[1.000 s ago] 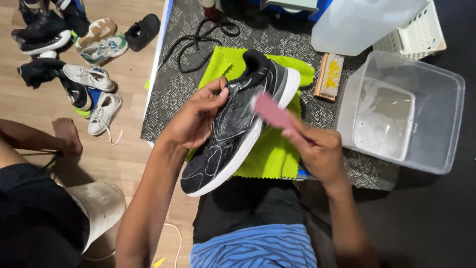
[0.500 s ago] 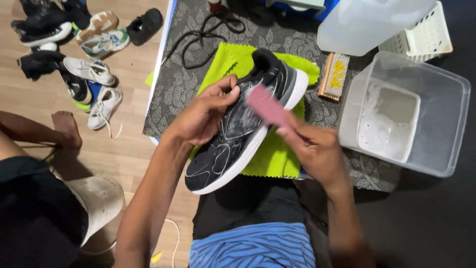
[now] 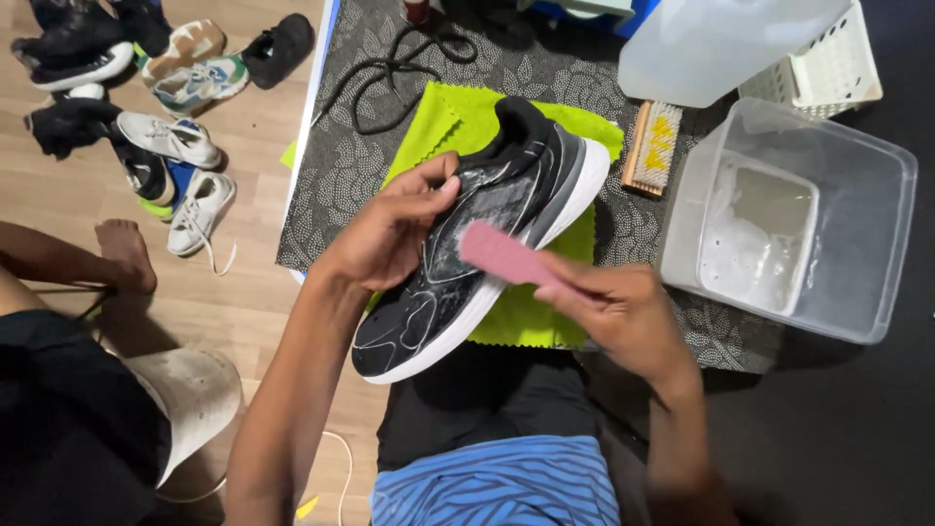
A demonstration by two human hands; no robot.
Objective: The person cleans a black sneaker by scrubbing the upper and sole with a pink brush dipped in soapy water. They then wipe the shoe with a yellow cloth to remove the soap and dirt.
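A black sneaker with a white sole (image 3: 429,312) is tilted above a lime-green cloth (image 3: 458,127), its heel pointing away from me. My left hand (image 3: 390,234) grips its left side, fingers over the upper. My right hand (image 3: 618,307) holds a pink brush (image 3: 502,255) whose far end rests on the wet, soapy side of the shoe's upper.
A clear plastic tub (image 3: 881,244) with soapy water stands at the right, a wooden brush (image 3: 651,146) beside it. A white basket (image 3: 828,68) and clear container (image 3: 721,39) sit behind. Several shoes (image 3: 166,136) lie on the wooden floor at left. Another person's foot (image 3: 122,248) rests nearby.
The pink brush has slid down along the shoe's side, toward me and the sole. The left hand keeps its hold on the shoe.
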